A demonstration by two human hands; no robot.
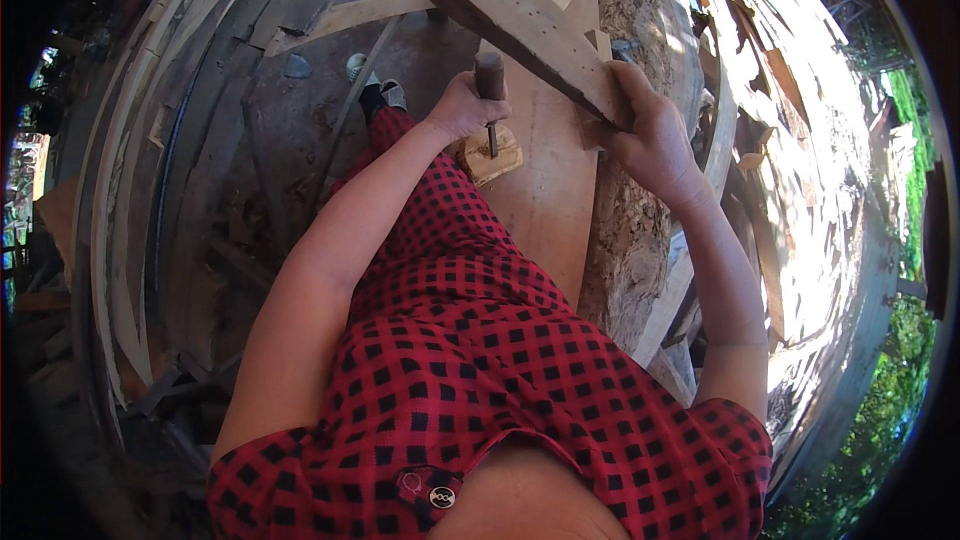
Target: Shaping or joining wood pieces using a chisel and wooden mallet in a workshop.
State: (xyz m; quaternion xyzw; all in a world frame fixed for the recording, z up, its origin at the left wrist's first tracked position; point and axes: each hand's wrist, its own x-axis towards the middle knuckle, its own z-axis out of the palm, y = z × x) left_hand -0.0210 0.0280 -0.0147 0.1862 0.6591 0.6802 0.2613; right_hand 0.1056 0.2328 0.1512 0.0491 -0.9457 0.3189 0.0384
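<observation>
We see the left hand point(462, 108), fingers clamped on a chisel point(489, 90) at twelve o'clock, its blade touching a small wood block point(488, 155). The right hand point(655, 140), fingers wrapped, grips the angled plank point(520, 20) at one o'clock.

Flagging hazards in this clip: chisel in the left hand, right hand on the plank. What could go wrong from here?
1. The left hand grips the chisel point-down on a small wood block; a slip could send the blade toward the leg just below.
2. The right hand steadies the angled plank near its lower tip; if the plank shifts, fingers could get pinched against the log.
</observation>
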